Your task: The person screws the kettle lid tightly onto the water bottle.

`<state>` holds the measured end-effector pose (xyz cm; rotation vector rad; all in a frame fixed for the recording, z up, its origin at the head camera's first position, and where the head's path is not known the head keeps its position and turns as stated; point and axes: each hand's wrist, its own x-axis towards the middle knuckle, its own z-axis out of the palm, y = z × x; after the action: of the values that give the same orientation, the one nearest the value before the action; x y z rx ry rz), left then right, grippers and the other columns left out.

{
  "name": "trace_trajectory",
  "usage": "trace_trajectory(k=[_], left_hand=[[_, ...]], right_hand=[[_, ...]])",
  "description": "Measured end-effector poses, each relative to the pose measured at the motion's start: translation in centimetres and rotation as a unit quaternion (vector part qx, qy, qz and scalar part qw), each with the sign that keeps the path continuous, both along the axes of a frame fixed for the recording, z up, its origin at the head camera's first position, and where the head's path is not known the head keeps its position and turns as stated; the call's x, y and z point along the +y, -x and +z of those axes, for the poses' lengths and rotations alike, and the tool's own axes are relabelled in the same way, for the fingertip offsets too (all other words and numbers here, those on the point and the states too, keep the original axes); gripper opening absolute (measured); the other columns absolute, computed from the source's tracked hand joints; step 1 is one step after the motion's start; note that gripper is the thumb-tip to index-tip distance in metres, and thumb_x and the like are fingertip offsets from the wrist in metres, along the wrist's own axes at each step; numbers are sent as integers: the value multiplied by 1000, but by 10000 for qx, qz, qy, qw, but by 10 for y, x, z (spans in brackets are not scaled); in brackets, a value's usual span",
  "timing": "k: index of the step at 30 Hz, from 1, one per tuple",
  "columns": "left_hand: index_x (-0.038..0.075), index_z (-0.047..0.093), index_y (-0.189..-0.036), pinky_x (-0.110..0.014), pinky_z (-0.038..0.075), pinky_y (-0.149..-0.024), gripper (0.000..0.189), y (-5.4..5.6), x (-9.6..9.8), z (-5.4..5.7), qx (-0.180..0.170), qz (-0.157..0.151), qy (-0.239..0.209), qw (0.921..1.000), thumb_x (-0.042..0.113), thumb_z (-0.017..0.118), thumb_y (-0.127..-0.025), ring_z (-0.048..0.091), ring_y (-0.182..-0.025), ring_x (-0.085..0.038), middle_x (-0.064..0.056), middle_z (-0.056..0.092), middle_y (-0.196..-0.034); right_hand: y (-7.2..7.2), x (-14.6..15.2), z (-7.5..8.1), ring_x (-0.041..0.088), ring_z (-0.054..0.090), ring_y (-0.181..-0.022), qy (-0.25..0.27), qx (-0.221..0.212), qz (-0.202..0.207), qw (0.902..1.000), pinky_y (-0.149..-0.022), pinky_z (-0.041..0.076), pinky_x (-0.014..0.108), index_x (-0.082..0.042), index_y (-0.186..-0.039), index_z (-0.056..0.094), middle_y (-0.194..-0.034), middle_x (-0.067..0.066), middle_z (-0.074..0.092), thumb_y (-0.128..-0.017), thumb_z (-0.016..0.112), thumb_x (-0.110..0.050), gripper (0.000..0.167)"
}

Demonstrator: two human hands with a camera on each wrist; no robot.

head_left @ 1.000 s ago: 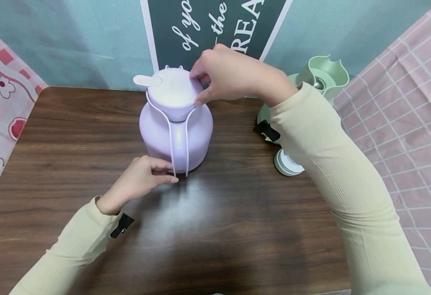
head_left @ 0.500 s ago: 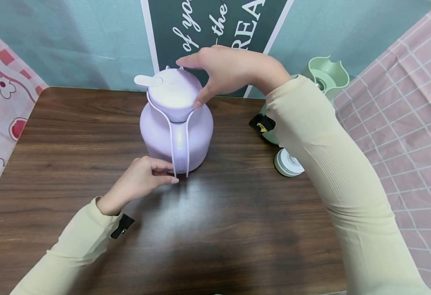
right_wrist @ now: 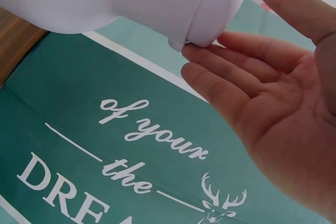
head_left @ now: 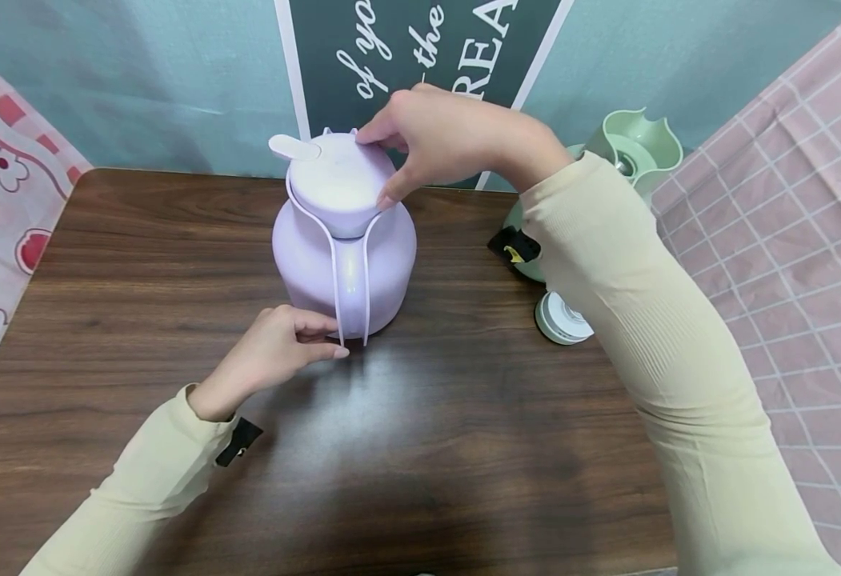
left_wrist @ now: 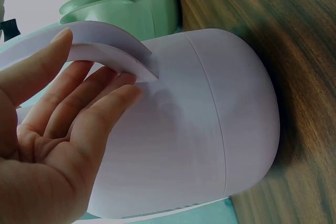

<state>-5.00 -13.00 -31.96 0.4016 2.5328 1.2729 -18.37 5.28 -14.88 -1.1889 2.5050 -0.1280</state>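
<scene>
A lilac thermos jug (head_left: pixel 384 264) stands upright on the dark wooden table. My left hand (head_left: pixel 272 348) holds the lower end of its handle (head_left: pixel 350 288), thumb on one side and fingers on the other; the left wrist view shows the fingertips (left_wrist: pixel 131 93) at the handle's edge. At the top, my right hand (head_left: pixel 449 144) grips the round lid (head_left: pixel 341 176) by its rim between thumb and fingers. A small lever tab (head_left: pixel 292 147) sticks out from the lid toward the back left. The right wrist view shows fingers touching the lid's edge (right_wrist: pixel 210 30).
A light green jug (head_left: pixel 643 144) with an open top stands at the back right, partly hidden by my right sleeve. Beside it lies a round white stopper (head_left: pixel 564 320). Behind the lilac jug hangs a dark green lettered panel (head_left: pixel 406 48); a pink checked cloth (head_left: pixel 787 240) borders the right.
My right fingers opened off the lid, reached farther round it and took hold again. The lid with its tab has turned slightly clockwise. My left hand has stayed on the handle.
</scene>
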Motion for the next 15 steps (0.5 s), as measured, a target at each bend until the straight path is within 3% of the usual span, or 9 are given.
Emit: trace_trajectory(k=[2, 5, 11, 15], left_hand=[[7, 72, -96, -31, 47, -68, 20, 0, 0, 0, -8, -1, 5, 10000, 15, 72, -78, 62, -78, -9, 1, 70, -84], [7, 72, -97, -31, 47, -68, 21, -1, 0, 0, -43, 2, 6, 10000, 16, 72, -78, 62, -78, -9, 1, 70, -84], [7, 72, -97, -31, 47, -68, 21, -1, -1, 0, -25, 3, 8, 10000, 16, 72, -78, 62, -78, -9, 1, 70, -85], [8, 72, -96, -31, 47, -68, 20, -1, -2, 0, -4, 6, 17, 10000, 16, 72, -78, 61, -78, -9, 1, 70, -85]], right_hand=[[-3, 0, -1, 17, 52, -86, 64, 79, -28, 9999, -75, 40, 28, -3, -117, 59, -95, 8, 62, -78, 74, -25, 47], [-6, 0, -2, 18, 38, -71, 129, 269, -72, 9995, -63, 28, 29, -6, -100, 64, -71, 6, 49, -78, 73, -23, 29], [-13, 0, -4, 20, 35, -74, 88, 609, -139, 9980, -69, 24, 31, -5, -87, 67, -64, 6, 46, -79, 71, -22, 19], [-16, 0, -2, 19, 36, -69, 37, 596, -195, 9980, -64, 26, 28, -5, -82, 65, -64, 6, 44, -81, 69, -20, 16]])
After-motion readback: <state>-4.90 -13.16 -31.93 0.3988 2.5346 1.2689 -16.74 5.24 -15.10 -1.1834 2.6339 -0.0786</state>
